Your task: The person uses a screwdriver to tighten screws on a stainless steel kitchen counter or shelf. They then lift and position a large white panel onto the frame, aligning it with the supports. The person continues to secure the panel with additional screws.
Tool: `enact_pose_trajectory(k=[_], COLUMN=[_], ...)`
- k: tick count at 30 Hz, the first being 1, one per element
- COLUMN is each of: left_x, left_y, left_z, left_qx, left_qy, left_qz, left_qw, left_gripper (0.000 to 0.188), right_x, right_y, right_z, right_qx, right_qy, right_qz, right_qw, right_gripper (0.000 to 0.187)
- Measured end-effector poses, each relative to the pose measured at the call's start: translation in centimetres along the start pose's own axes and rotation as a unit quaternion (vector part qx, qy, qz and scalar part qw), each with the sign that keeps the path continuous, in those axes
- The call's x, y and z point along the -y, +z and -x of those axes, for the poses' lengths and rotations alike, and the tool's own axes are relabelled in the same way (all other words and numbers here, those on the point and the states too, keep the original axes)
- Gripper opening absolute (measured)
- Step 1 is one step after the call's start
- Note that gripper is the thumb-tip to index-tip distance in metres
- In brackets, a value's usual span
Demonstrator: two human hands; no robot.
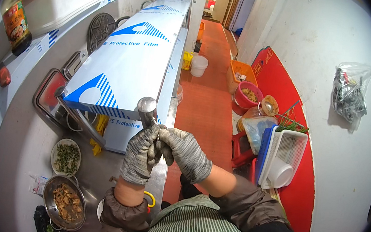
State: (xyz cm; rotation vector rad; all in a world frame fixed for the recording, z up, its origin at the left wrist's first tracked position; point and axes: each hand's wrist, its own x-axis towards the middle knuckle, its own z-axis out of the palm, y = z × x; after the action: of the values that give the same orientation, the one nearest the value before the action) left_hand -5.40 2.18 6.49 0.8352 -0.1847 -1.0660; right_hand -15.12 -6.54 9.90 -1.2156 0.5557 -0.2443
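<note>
Grey-gloved, both hands rise with bent wrists before the chest, the left hand [140,154] in a closed grip around the handle of a steel ladle [147,108] held upright above the counter [23,152], the right hand [185,153] pinching its fingers beside it.

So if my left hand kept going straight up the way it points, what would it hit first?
Probably the blue and white filmed shelf, just beyond the metal cylinder that the left hand grips; depth is hard to judge.

Gloved fingers [144,150] hide the lower part of the steel cylinder [147,110].
</note>
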Motion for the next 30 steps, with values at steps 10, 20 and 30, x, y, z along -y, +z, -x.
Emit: enact_pose_trajectory(k=[10, 20, 30], left_x=[0.7, 0.3, 0.5], left_y=[-1.8, -1.4, -2.7], left_z=[-0.7, -0.4, -5.1], left_qx=[0.075, -0.086, 0.138], left_qy=[0.093, 0.096, 0.165], left_qz=[-0.135, -0.079, 0.145], left_qw=[0.984, 0.988, 0.966], left_gripper=[0.028, 0.025, 0.037], right_x=[0.3, 0.4, 0.6], right_y=[-0.6, 1.0, 1.0], right_z=[1.5, 0.6, 0.2], right_qx=[-0.122, -0.155, -0.165], right_qy=[-0.347, -0.328, -0.283], right_qz=[0.627, 0.769, 0.579], right_qw=[0.687, 0.525, 0.747], right_gripper=[0.03, 0.023, 0.026])
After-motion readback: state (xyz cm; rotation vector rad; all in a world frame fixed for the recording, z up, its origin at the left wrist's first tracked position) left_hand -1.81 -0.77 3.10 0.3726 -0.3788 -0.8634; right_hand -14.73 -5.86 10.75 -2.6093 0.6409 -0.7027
